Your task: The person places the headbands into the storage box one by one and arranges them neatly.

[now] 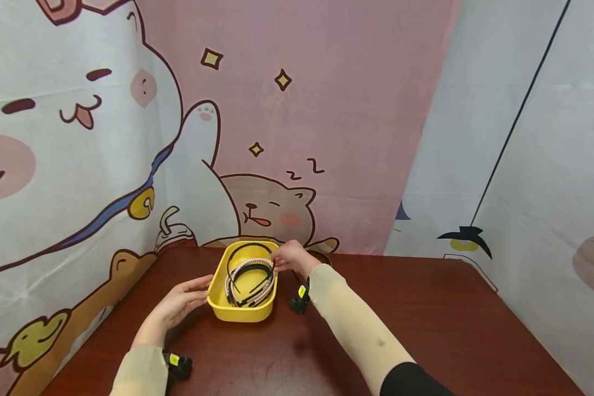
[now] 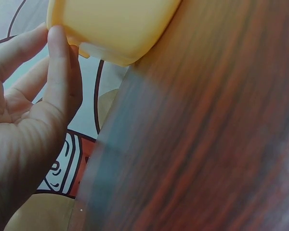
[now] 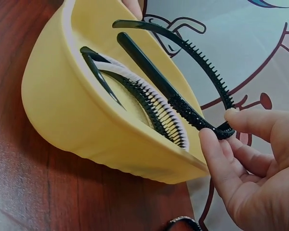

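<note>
A yellow plastic basket (image 1: pixel 242 314) stands on the table with several headbands (image 1: pixel 249 268) in it, some black and toothed, one pale pink. My left hand (image 1: pixel 180 301) is at the basket's left side; in the left wrist view its thumb and finger meet at the rim. My right hand (image 1: pixel 292 257) is over the far right rim. Between thumb and fingers it pinches a black toothed headband (image 3: pixel 183 113) with a glittery section. That headband's two ends point into the basket, above the others.
Another dark headband (image 1: pixel 322 257) lies on the brown table (image 1: pixel 425 319), just beyond my right wrist. Cloth printed with cartoon animals (image 1: pixel 277 209) hangs right behind the table's far edge.
</note>
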`<action>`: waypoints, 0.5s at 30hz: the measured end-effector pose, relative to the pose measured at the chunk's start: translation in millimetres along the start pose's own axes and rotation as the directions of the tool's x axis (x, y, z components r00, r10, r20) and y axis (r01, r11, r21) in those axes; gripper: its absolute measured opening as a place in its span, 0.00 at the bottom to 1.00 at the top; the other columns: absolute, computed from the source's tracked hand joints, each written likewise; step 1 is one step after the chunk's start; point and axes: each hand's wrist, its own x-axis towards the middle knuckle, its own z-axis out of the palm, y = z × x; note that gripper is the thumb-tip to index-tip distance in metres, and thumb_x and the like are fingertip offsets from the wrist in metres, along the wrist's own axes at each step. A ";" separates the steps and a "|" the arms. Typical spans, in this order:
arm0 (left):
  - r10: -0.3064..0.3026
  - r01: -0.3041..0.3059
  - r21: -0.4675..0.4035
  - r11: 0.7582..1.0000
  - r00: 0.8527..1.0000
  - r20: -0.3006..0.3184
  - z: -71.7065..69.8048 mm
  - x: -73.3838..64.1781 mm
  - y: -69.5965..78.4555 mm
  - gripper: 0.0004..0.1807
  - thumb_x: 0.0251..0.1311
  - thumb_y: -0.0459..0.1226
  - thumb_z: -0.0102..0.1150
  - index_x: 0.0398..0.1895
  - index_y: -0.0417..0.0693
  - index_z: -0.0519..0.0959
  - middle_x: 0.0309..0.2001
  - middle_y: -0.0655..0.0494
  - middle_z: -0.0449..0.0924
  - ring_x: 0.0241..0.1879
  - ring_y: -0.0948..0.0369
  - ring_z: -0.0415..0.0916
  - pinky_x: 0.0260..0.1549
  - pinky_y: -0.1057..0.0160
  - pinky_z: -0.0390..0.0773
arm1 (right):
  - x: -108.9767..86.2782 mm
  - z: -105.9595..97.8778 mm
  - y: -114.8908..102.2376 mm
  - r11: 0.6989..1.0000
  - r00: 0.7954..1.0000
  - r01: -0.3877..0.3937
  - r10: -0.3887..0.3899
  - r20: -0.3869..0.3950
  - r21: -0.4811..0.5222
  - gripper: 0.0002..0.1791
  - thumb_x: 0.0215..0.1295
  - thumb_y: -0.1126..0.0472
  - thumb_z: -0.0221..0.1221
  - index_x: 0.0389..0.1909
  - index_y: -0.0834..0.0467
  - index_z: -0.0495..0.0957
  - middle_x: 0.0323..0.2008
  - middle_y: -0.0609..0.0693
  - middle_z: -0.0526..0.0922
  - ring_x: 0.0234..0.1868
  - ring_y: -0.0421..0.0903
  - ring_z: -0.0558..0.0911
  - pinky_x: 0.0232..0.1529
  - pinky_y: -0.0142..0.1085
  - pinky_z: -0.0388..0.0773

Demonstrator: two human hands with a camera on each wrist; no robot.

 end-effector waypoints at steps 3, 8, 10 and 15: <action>0.005 -0.005 0.008 1.000 1.000 0.006 -0.5 0.1 -1.1 0.33 0.65 0.26 0.54 0.71 0.26 0.54 0.61 0.37 0.69 0.52 0.57 0.77 0.48 0.63 0.78 | -0.6 3.8 2.5 1.000 1.000 0.012 -0.011 -0.019 0.016 0.06 0.57 0.72 0.62 0.32 0.67 0.74 0.23 0.55 0.73 0.18 0.45 0.77 0.29 0.38 0.83; 0.012 -0.012 0.013 1.000 1.000 0.015 -1.6 0.6 -3.2 0.34 0.65 0.26 0.54 0.71 0.26 0.53 0.61 0.37 0.68 0.52 0.57 0.77 0.49 0.63 0.78 | -0.1 9.2 7.7 0.999 0.997 0.032 -0.030 -0.071 0.029 0.06 0.56 0.73 0.63 0.29 0.66 0.75 0.21 0.54 0.73 0.16 0.45 0.76 0.28 0.38 0.83; 0.011 -0.011 0.013 1.000 1.000 0.012 -1.8 1.0 -3.5 0.35 0.65 0.27 0.55 0.71 0.26 0.53 0.61 0.37 0.69 0.52 0.57 0.77 0.49 0.63 0.78 | 0.2 10.9 8.7 0.999 0.996 0.033 -0.030 -0.082 0.034 0.06 0.55 0.73 0.63 0.29 0.67 0.75 0.21 0.54 0.73 0.16 0.44 0.76 0.28 0.38 0.83; 0.004 -0.004 0.012 1.000 1.000 0.006 -2.8 2.5 -3.3 0.34 0.65 0.26 0.54 0.71 0.27 0.53 0.61 0.38 0.69 0.52 0.57 0.77 0.49 0.63 0.78 | 0.3 13.8 8.8 0.999 0.994 0.036 -0.032 -0.101 0.038 0.05 0.56 0.72 0.63 0.29 0.67 0.75 0.22 0.55 0.73 0.16 0.44 0.76 0.27 0.37 0.83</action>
